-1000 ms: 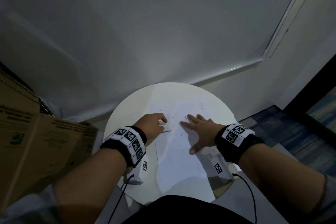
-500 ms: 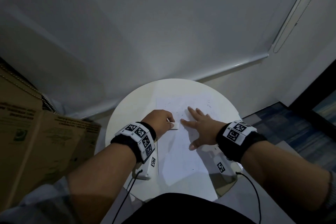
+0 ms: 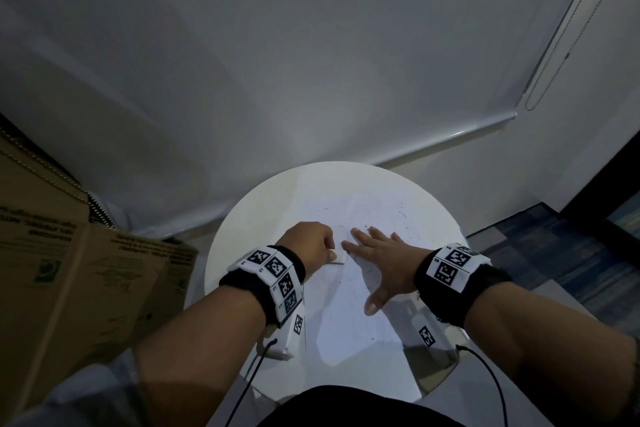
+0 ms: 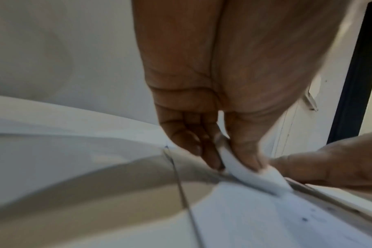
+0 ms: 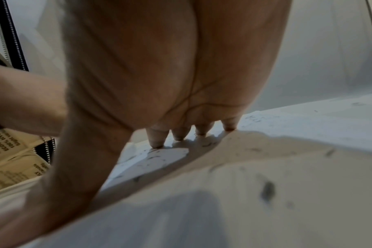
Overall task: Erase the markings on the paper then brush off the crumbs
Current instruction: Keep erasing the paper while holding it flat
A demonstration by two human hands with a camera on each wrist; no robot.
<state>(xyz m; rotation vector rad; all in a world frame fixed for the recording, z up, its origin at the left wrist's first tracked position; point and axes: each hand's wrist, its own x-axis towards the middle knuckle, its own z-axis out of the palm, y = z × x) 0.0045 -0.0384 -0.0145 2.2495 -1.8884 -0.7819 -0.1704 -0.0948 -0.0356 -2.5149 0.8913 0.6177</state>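
Paper (image 3: 349,319) on table (image 3: 263,204): left hand (image 3: 308,246) fingers pinching eraser (image 4: 255,176), right hand (image 3: 384,260) fingers spread flat

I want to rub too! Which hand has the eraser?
The left hand pinches the white eraser; the right hand lies flat on the paper.

Dim room; the round table (image 3: 263,211) glows brightest. Both wrist views are blurred, and hard shadows fall beneath the hands.

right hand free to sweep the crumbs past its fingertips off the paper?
Probably yes. The right hand lies flat and open on the paper, holding nothing; the crumbs lie just beyond its fingertips, unblocked. The left hand with the eraser sits beside it.
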